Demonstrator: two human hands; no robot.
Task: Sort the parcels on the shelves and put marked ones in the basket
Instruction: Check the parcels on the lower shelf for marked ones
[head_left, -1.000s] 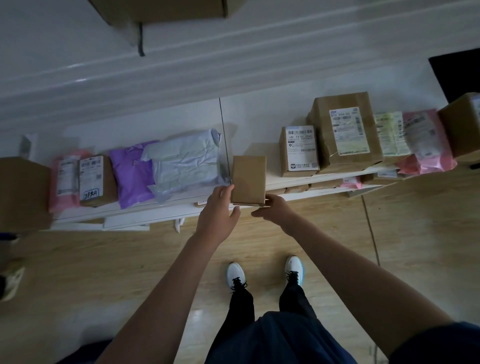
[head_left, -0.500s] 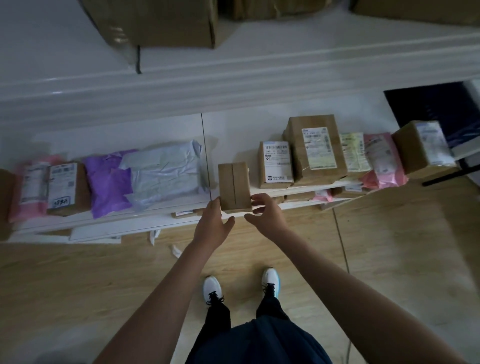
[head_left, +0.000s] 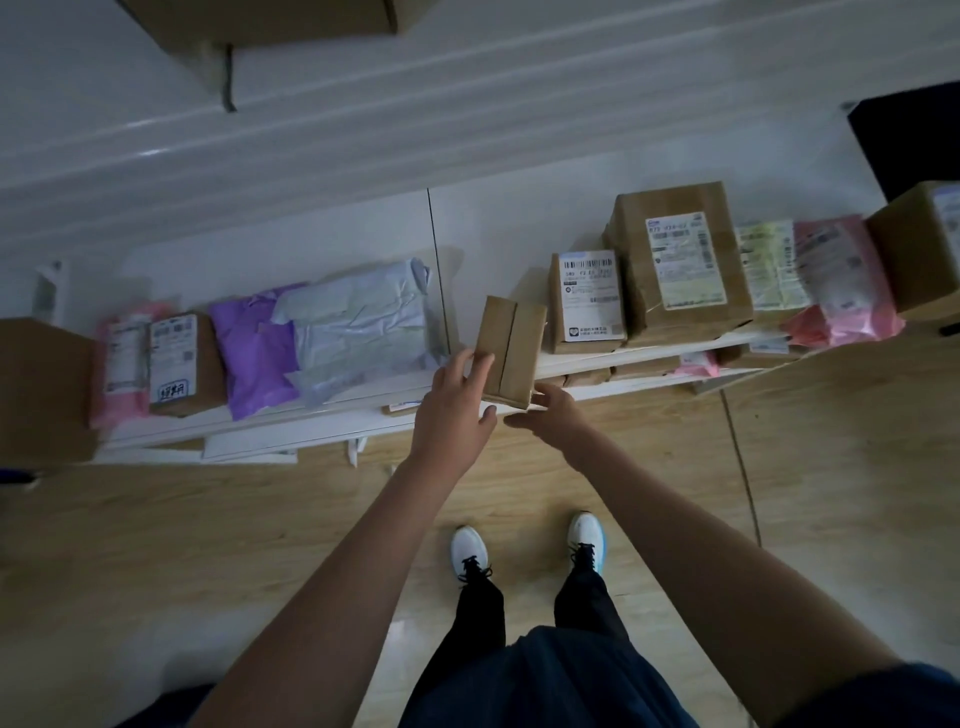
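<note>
A small brown box (head_left: 511, 353) with a taped seam facing up stands at the front edge of the white shelf (head_left: 332, 423), in the middle. My left hand (head_left: 457, 410) touches its left side with straight fingers. My right hand (head_left: 550, 421) is at its near right corner, fingertips against the box's bottom edge and thumb pointing left. To the right are a small labelled box (head_left: 589, 301) and a larger labelled box (head_left: 680, 260). At the left stands a box (head_left: 179, 364) with a handwritten mark on its label. No basket is in view.
A purple bag (head_left: 249, 348) and a pale grey bag (head_left: 358, 332) lie left of the hands, with a pink bag (head_left: 119, 364) beyond. Right: a yellowish parcel (head_left: 769, 265), a pink bag (head_left: 841, 291), another box (head_left: 919, 244). A big carton (head_left: 36, 389) stands far left. More parcels sit on a lower shelf.
The small box, held up with a plain face showing, has been turned seam-up and set on the shelf edge. Both hands have loosened from gripping to touching it.
</note>
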